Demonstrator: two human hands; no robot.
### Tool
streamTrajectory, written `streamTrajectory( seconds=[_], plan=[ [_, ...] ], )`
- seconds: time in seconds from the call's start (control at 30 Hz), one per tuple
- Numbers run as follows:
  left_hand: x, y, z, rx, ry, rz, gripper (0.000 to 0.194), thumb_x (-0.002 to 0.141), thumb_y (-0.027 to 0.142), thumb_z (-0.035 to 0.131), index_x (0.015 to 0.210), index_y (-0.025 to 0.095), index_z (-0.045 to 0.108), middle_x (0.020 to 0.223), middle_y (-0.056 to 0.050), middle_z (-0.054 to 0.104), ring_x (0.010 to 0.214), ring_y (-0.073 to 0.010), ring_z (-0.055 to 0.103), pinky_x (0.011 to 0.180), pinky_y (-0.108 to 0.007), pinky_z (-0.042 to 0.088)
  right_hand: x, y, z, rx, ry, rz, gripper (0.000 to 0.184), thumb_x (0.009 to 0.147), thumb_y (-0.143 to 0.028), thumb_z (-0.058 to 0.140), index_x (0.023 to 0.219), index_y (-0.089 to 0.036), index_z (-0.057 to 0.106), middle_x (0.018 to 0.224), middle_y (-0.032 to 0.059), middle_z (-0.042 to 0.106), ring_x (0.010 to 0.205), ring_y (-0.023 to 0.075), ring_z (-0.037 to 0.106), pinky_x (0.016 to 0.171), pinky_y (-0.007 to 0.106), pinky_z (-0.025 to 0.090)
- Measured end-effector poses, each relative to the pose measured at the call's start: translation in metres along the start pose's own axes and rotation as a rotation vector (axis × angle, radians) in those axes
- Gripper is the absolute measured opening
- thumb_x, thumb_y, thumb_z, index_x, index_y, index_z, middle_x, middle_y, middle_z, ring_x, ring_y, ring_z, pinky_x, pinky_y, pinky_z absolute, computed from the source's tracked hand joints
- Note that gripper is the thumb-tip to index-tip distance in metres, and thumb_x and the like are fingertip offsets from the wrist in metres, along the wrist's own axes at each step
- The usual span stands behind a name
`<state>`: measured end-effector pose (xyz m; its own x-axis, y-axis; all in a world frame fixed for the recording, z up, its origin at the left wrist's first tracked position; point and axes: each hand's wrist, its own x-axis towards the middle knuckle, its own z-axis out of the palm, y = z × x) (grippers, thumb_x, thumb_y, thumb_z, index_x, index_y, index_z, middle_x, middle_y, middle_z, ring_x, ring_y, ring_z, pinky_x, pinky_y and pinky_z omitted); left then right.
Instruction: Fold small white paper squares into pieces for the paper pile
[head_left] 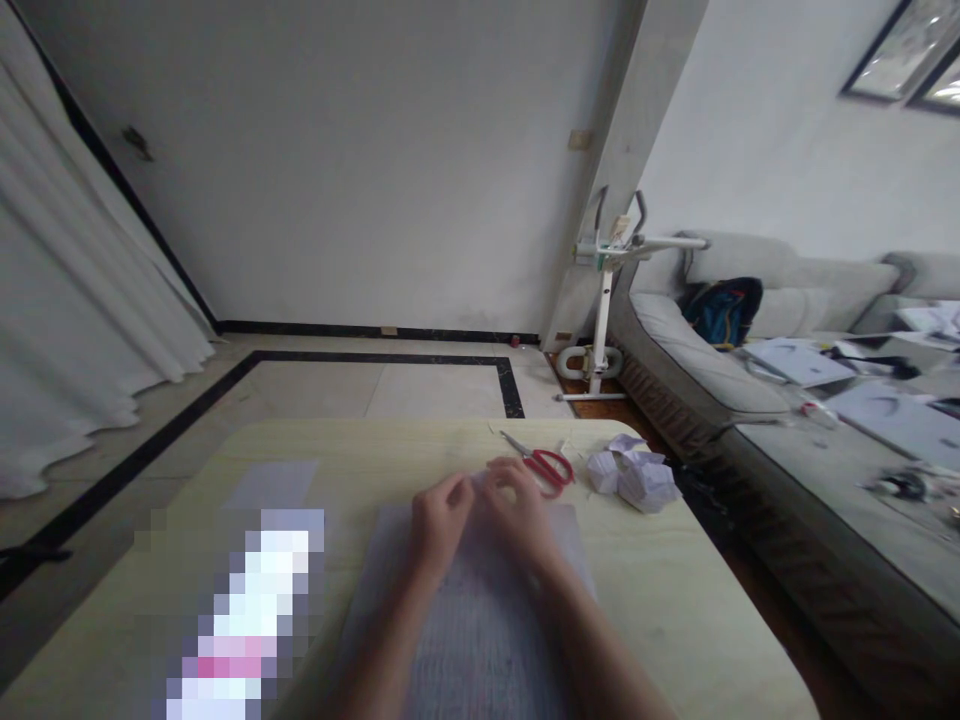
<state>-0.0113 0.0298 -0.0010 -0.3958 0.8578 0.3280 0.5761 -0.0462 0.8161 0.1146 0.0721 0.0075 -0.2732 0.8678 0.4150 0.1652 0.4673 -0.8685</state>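
Note:
My left hand (442, 510) and my right hand (517, 505) are close together near the far side of a wooden table (675, 610). The fingers of both are curled into a pinch on pale paper between them, slightly blurred. Beneath my wrists lies a large sheet of paper (480, 640) with faint dense lines, its far edge reaching past my hands. I cannot tell whether the pinched paper is part of this sheet. Just beyond my right hand rest scissors (551, 470) with red handles, blades pointing away to the left.
Crumpled paper (634, 475) sits at the table's far right. A smaller pale sheet (274, 483) and a pixelated bright object (255, 600) lie on the left. A grey sofa (817, 450) with a backpack (724, 312) stands right, beside white exercise equipment (602, 310).

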Motion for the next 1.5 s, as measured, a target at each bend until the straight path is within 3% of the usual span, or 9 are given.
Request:
streamTrajectory(
  seconds=[0.1,0.2,0.57,0.7,0.83,1.0,1.2,1.33,1.5],
  plan=[
    [0.002,-0.001,0.001,-0.091,0.02,-0.043,0.028,0.083,0.032,0.05,0.085,0.014,0.072,0.077,-0.008,0.073,0.069,-0.0194,0.068,0.063,-0.024,0.051,-0.002,0.0,0.003,-0.011,-0.031,-0.035,0.002,0.077,-0.021,0.06,0.077,-0.019,0.06,0.099,0.0066,0.059,0.095,0.0188,0.056,0.082,0.031,0.046],
    [0.003,0.001,0.0,-0.248,0.018,-0.101,0.03,0.082,0.035,0.051,0.087,0.013,0.071,0.083,-0.009,0.073,0.076,-0.0208,0.068,0.067,-0.025,0.052,-0.002,0.003,0.004,0.01,-0.033,-0.022,0.005,0.076,-0.019,0.061,0.081,-0.018,0.061,0.095,0.0058,0.059,0.086,0.0168,0.057,0.075,0.028,0.047],
    [0.006,0.009,-0.002,-0.534,-0.155,-0.217,0.04,0.077,0.04,0.063,0.106,0.013,0.067,0.108,-0.011,0.069,0.103,-0.024,0.063,0.091,-0.036,0.049,0.0,-0.012,-0.006,0.097,-0.045,0.023,0.011,0.078,-0.02,0.054,0.079,-0.02,0.066,0.094,0.0054,0.06,0.088,0.0189,0.056,0.08,0.031,0.045],
    [0.004,-0.001,0.006,-0.517,-0.149,-0.208,0.04,0.076,0.036,0.064,0.109,0.015,0.066,0.112,-0.01,0.068,0.106,-0.0231,0.062,0.094,-0.035,0.048,0.003,-0.008,-0.009,0.174,0.001,0.106,0.009,0.079,-0.022,0.054,0.08,-0.02,0.063,0.085,0.004,0.062,0.084,0.0192,0.058,0.075,0.03,0.047],
    [0.001,-0.006,0.01,-0.474,-0.151,-0.186,0.049,0.079,0.038,0.062,0.121,0.014,0.059,0.109,-0.011,0.068,0.097,-0.0225,0.066,0.085,-0.034,0.053,0.005,0.002,-0.008,0.121,0.035,0.205,0.012,0.077,-0.025,0.058,0.085,-0.018,0.064,0.081,0.0046,0.065,0.075,0.019,0.059,0.07,0.03,0.048],
    [0.001,0.002,0.007,-0.388,-0.154,-0.057,0.035,0.082,0.034,0.058,0.11,0.017,0.066,0.112,-0.01,0.068,0.105,-0.023,0.062,0.092,-0.036,0.049,0.006,0.008,-0.007,0.1,-0.024,0.236,0.018,0.075,-0.025,0.061,0.09,-0.017,0.068,0.081,0.0052,0.068,0.071,0.0183,0.06,0.066,0.03,0.049],
    [-0.002,0.003,0.006,-0.358,-0.221,0.036,0.036,0.083,0.028,0.053,0.117,0.017,0.062,0.119,-0.01,0.063,0.113,-0.0211,0.057,0.1,-0.035,0.043,0.007,0.002,-0.009,0.102,-0.05,0.249,0.015,0.075,-0.027,0.061,0.077,-0.015,0.07,0.073,0.0049,0.068,0.068,0.0177,0.062,0.063,0.028,0.049],
    [-0.003,0.0,0.01,-0.349,-0.228,0.005,0.046,0.077,0.025,0.061,0.121,0.017,0.057,0.12,-0.011,0.063,0.113,-0.0216,0.057,0.097,-0.034,0.044,0.008,0.002,-0.01,0.138,-0.035,0.294,0.012,0.073,-0.023,0.059,0.072,-0.016,0.069,0.067,0.0032,0.067,0.063,0.0165,0.061,0.057,0.025,0.048],
    [-0.002,0.002,0.009,-0.374,-0.211,-0.109,0.034,0.078,0.028,0.058,0.108,0.013,0.064,0.107,-0.012,0.068,0.099,-0.0219,0.064,0.088,-0.034,0.05,0.009,0.005,-0.011,0.19,-0.01,0.308,0.011,0.072,-0.025,0.062,0.069,-0.016,0.067,0.067,0.0037,0.067,0.065,0.0174,0.062,0.059,0.026,0.048]
  ],
)
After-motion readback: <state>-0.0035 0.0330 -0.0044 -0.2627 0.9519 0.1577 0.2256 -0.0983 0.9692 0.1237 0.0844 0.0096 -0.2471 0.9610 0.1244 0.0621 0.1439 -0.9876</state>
